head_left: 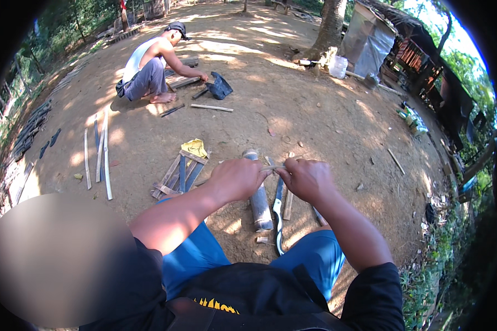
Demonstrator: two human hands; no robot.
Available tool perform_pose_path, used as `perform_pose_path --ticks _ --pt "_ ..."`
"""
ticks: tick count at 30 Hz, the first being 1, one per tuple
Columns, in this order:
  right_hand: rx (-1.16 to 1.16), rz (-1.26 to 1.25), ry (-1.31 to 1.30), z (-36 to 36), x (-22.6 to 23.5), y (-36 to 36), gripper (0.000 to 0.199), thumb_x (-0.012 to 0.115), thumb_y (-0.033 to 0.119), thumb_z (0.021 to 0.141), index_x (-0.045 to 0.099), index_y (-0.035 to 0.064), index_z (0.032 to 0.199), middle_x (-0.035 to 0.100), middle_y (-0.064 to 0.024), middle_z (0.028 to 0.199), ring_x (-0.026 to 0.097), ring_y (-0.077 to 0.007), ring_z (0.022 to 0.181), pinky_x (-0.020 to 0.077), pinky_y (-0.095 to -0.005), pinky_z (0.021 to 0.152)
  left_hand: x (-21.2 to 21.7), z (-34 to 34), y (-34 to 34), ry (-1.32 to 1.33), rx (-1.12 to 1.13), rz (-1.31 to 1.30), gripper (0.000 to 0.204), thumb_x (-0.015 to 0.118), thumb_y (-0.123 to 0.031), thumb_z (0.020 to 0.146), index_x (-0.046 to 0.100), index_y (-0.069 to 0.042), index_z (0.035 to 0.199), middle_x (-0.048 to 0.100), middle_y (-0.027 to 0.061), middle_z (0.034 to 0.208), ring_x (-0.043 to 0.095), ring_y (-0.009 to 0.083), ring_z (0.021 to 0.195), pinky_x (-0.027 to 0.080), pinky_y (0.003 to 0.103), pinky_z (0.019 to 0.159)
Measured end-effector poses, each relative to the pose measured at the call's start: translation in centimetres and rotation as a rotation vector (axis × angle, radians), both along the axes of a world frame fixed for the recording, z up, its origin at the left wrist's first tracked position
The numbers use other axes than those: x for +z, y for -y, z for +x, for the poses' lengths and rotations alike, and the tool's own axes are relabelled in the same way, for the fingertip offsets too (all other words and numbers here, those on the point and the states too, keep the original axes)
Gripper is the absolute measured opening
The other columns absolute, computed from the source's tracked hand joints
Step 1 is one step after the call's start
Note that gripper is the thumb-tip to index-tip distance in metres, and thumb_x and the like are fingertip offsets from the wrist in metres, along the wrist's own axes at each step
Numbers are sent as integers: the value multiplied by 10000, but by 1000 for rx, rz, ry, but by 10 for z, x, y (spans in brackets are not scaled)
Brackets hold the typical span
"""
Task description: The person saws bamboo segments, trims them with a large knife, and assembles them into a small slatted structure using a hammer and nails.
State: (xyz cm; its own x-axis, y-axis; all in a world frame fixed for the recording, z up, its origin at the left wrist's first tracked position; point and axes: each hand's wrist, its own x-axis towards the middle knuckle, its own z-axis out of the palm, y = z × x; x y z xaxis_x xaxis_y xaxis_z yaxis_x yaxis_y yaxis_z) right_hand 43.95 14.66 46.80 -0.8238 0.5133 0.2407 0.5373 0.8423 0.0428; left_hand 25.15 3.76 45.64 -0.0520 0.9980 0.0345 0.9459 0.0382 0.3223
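Both my hands are closed around a thin light strip (274, 167), which looks like wood or bamboo. My left hand (239, 179) grips it on one side and my right hand (309, 179) on the other, with a short stretch showing between them. Under the hands, a thick grey bamboo or log piece (261, 208) lies on the ground between my knees. Just right of it is a handsaw (278, 212) with a white, curved handle and a bluish blade, partly hidden by my right hand. A flat wooden strip (288, 205) lies beside the saw.
A small slatted wooden frame (174, 175) with a yellow bag or cloth (194, 147) sits left of my hands. Long pale strips (106, 160) lie farther left. Ahead, another person (152, 66) squats by boards and a dark bag (220, 86). A tree (327, 33) and shack stand far right.
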Motion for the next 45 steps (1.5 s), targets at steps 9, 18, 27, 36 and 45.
perform_pose_path --ticks 9,18,27,36,45 --pt "-201 -87 25 -11 -9 1 450 515 518 1010 687 116 906 737 -134 801 735 -335 762 575 -468 669 -9 14 -15 122 163 -31 442 475 -400 1031 697 -18 1008 712 247 987 690 433 937 537 547 830" --pt "0 -135 206 5 -7 -17 507 469 558 1018 713 126 915 727 -128 800 722 -344 792 565 -482 707 -19 -2 -27 46 -95 -180 487 444 -454 1043 697 -38 1043 715 228 1018 671 438 986 514 542 870" --pt "384 -161 248 70 32 14 473 536 563 976 628 132 804 661 -111 683 698 -339 719 532 -498 636 43 27 13 -168 -588 -214 505 502 -535 1016 695 -75 935 681 189 822 664 417 819 518 533 715" --pt "-179 -366 -96 160 -12 -35 423 517 488 1029 624 91 935 679 -187 781 679 -410 809 512 -529 707 2 24 17 846 -302 -324 476 477 -443 1082 656 -15 973 570 35 671 580 134 605 494 304 595" --pt "-681 -512 19 325 -207 -67 295 605 197 961 616 36 1207 694 -261 1051 654 -457 1023 514 -534 872 -8 33 26 1062 -346 -239 426 488 -400 1088 616 2 1144 561 26 748 551 102 666 477 265 617"
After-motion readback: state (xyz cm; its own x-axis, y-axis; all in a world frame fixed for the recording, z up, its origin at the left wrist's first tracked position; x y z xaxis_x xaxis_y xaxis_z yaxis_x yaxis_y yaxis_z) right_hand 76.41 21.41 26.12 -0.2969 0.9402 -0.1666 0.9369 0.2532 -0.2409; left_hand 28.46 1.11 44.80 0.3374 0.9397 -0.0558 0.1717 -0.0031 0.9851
